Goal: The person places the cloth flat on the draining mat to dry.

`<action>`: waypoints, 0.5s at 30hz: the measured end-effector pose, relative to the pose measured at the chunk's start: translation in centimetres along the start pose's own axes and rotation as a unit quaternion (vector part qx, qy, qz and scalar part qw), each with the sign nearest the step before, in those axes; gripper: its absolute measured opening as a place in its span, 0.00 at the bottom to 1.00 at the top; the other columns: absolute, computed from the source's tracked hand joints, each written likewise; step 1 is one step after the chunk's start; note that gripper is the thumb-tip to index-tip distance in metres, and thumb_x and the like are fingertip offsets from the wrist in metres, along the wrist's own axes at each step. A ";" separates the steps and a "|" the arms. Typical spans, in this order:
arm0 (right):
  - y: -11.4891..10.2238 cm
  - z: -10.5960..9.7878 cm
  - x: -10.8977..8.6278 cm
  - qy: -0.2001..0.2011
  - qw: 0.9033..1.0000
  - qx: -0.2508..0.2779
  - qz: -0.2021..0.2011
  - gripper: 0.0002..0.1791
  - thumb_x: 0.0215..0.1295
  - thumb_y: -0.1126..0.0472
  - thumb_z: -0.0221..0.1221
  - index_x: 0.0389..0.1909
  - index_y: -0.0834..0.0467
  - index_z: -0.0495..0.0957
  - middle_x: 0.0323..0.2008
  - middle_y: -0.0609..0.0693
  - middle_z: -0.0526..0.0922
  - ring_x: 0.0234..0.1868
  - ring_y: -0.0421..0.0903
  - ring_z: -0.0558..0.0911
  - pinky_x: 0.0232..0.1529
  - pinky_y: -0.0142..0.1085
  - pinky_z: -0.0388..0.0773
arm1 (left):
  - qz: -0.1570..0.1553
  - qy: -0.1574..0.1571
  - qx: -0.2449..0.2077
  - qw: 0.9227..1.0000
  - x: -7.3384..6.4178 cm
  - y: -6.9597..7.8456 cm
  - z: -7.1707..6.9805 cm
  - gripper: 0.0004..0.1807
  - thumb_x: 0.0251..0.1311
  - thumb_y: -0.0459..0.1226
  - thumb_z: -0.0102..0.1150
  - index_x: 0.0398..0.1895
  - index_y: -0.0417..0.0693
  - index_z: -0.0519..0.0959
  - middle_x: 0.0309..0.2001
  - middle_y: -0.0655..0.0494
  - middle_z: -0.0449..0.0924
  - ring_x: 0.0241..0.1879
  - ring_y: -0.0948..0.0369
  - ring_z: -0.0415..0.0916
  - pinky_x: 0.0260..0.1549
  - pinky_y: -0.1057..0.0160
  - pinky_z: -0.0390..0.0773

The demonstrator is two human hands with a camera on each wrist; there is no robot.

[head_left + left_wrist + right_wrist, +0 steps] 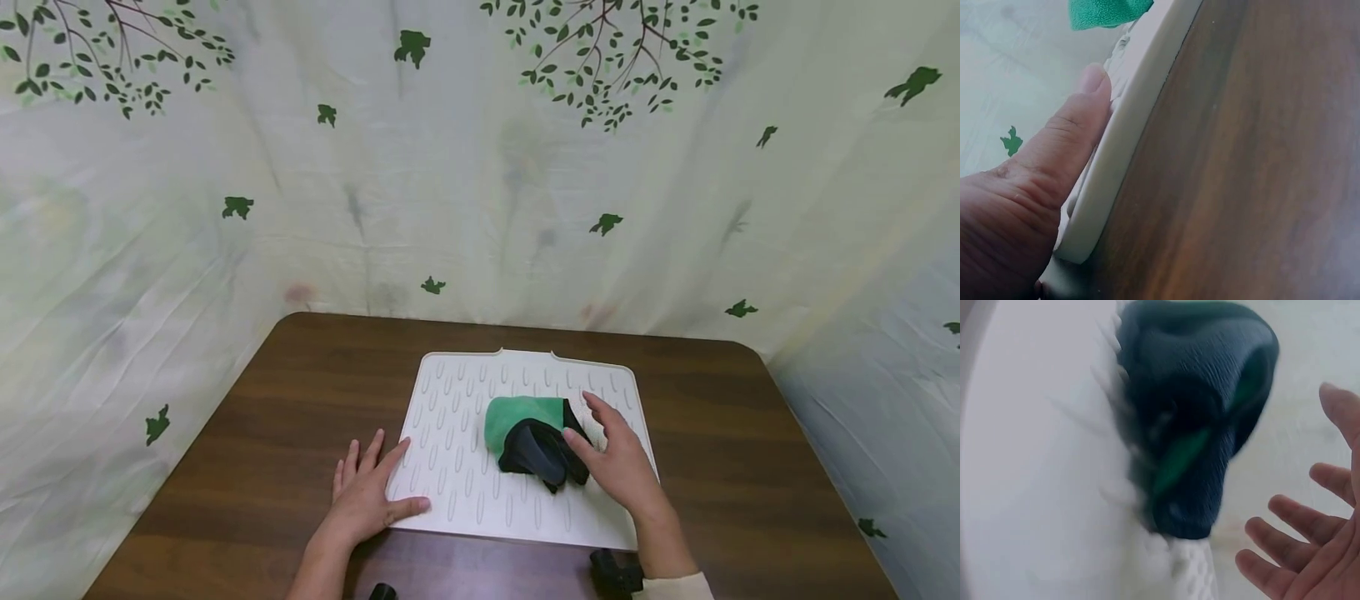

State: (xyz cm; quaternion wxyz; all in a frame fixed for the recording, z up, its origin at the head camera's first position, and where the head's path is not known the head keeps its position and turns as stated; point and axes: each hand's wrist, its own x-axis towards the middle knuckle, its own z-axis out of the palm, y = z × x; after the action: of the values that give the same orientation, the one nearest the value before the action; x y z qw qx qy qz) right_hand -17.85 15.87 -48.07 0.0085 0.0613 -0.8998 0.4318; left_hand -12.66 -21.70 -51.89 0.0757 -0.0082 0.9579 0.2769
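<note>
Your left hand [366, 498], fingers splayed, rests at the white board's [457, 485] corner, probably bracing it; your right hand [624, 465], fingers loose and empty, hovers beside the cloth [538, 443]

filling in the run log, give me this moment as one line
left hand: at left edge of board | right hand: open, beside cloth | cloth: green and black, bunched on board

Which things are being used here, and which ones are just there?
Looks like part of the job:
- green-and-black cloth, right fingers near it
- bumpy white board under it, left fingers touching its edge

Just there:
- leafy sheet
- brown table, only holding things up
</note>
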 end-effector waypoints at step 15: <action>1.0 -0.2 -0.6 0.049 0.996 0.049 0.061 0.28 0.74 0.52 0.60 0.71 0.53 0.70 0.64 0.59 0.80 0.60 0.57 0.83 0.63 0.52 0.79 | 0.060 0.076 -0.048 0.994 0.3 5.8 2.1 0.48 0.52 0.58 0.74 0.75 0.51 0.69 0.77 0.39 0.62 0.79 0.31 0.40 0.72 0.28 0.46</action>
State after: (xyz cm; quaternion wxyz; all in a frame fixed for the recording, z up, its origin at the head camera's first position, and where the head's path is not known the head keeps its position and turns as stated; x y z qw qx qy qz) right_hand -17.40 16.73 -48.80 0.0234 -0.0142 -0.8783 0.4773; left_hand -13.01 -15.67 -50.62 -0.0148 0.0241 0.9451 0.3256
